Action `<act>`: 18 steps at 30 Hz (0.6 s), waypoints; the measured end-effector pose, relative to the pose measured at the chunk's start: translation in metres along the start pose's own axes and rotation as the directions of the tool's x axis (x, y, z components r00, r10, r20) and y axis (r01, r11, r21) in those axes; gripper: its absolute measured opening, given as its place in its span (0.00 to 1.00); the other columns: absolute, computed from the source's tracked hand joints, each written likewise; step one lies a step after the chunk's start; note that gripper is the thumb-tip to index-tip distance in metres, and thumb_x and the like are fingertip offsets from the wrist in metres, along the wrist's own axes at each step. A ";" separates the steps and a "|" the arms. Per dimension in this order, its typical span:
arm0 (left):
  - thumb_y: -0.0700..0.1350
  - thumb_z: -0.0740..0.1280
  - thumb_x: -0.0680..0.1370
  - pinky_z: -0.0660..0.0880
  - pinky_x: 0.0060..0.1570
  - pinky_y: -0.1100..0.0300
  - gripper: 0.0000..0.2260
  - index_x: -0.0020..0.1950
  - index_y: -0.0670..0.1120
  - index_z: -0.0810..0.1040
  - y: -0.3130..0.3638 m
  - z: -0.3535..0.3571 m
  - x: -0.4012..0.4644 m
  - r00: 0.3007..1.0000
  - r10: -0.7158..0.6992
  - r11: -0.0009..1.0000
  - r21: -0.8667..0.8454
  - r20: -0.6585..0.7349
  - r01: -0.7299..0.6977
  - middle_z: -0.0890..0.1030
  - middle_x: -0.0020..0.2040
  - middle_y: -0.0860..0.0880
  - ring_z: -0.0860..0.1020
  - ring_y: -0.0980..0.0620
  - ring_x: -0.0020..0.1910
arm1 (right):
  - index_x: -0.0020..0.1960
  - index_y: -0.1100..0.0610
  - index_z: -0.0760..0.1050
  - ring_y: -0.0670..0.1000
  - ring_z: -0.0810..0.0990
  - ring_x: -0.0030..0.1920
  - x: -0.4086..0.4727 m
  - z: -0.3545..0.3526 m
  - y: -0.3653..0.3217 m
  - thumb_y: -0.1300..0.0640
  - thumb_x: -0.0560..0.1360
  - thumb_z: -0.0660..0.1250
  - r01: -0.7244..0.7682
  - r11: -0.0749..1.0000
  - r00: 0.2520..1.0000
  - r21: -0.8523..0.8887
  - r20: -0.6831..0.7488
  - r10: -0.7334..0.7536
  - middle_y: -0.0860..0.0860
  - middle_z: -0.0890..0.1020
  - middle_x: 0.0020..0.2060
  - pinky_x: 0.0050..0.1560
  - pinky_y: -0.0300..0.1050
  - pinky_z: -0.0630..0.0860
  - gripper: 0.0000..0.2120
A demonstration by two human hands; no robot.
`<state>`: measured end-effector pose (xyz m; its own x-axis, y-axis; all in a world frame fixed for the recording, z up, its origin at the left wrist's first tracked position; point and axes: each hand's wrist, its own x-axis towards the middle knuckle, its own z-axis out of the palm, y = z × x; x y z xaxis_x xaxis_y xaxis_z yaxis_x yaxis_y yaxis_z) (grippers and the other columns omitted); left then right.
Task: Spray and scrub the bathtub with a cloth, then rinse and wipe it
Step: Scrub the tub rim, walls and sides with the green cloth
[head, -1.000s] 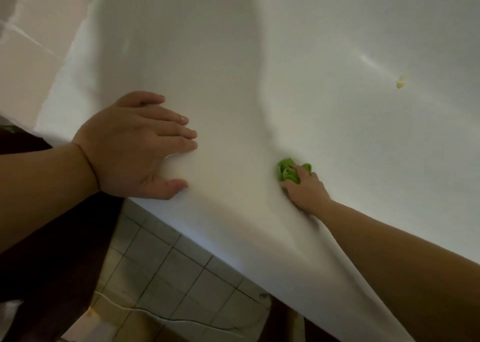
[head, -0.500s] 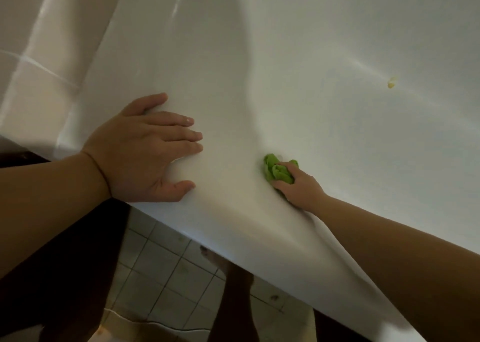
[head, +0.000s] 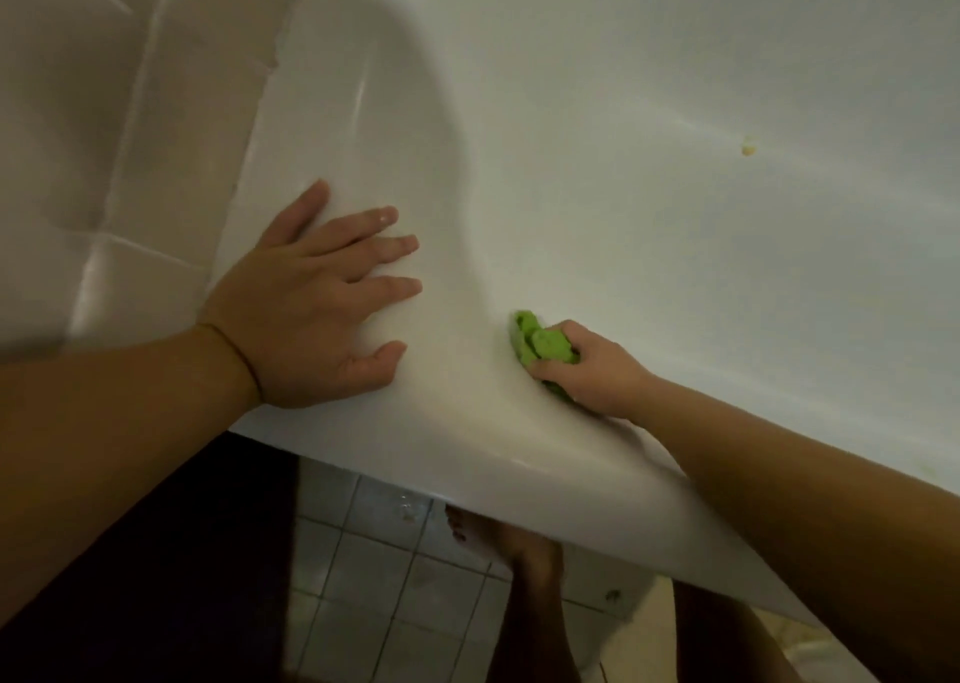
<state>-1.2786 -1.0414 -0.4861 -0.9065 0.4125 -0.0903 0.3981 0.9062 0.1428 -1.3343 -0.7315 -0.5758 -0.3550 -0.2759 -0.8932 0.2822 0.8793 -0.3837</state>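
Right hand [head: 597, 376] grip on cloth [head: 540, 344], now nearer tub [head: 675, 215] corner

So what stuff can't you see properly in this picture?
All in the head view:
- The green cloth: mostly bunched inside the right hand, so its size is hidden.
- The bathtub: cut off by the top and right edges; no drain or tap shows.
- The small yellowish spot on the tub: too small to tell what it is.
- The rim under the flat left hand: covered by the palm.
- A bare foot on the floor tiles: dim, partly behind the tub edge.
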 end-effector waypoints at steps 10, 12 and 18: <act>0.57 0.61 0.75 0.56 0.78 0.38 0.29 0.74 0.47 0.76 -0.028 -0.004 0.016 0.995 -0.095 0.995 0.012 -0.040 0.096 0.65 0.81 0.43 0.62 0.43 0.81 | 0.72 0.56 0.71 0.53 0.73 0.62 -0.034 0.032 -0.087 0.56 0.84 0.60 0.370 0.907 0.928 0.200 -0.124 -0.351 0.54 0.75 0.61 0.63 0.46 0.67 0.17; 0.56 0.61 0.75 0.55 0.78 0.38 0.31 0.77 0.47 0.73 -0.030 -0.005 0.019 0.989 -0.137 0.991 0.001 -0.050 0.137 0.63 0.82 0.43 0.60 0.42 0.81 | 0.71 0.60 0.70 0.58 0.73 0.63 -0.015 0.029 -0.086 0.59 0.85 0.59 0.306 0.911 0.951 0.276 -0.135 -0.278 0.59 0.75 0.62 0.56 0.36 0.69 0.16; 0.53 0.61 0.76 0.55 0.78 0.39 0.30 0.79 0.47 0.71 -0.040 -0.010 0.030 0.983 -0.172 0.985 -0.019 -0.061 0.171 0.61 0.83 0.44 0.59 0.42 0.82 | 0.81 0.41 0.60 0.48 0.69 0.74 -0.033 0.027 -0.076 0.46 0.83 0.65 0.272 0.947 0.959 0.170 -0.129 -0.252 0.47 0.69 0.77 0.65 0.31 0.60 0.29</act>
<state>-1.3227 -1.0662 -0.4845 -0.9683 0.2443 -0.0529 0.2346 0.9613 0.1444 -1.3196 -0.7999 -0.5233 -0.5266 -0.4363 -0.7296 0.3222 0.6917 -0.6463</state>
